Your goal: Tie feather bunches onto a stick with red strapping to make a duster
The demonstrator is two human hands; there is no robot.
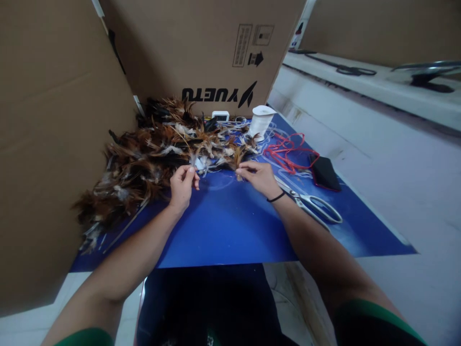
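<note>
A large pile of brown, black and white feathers (144,144) covers the back left of the blue tabletop. At the pile's front edge, my left hand (182,187) is closed in a pinch, with a pale wispy feather (193,159) at its fingertips. My right hand (259,177) pinches a golden-brown feather (238,156) between thumb and forefinger; its tip points up and away. Under the right wrist lie silver scissors (317,206), partly hidden by my forearm.
A white spool (260,122) stands behind my right hand. Red cord (288,151) and a dark phone-like object (325,174) lie to the right. A small white digital display (220,116) sits at the back. Cardboard panels (201,48) wall the table's back and left.
</note>
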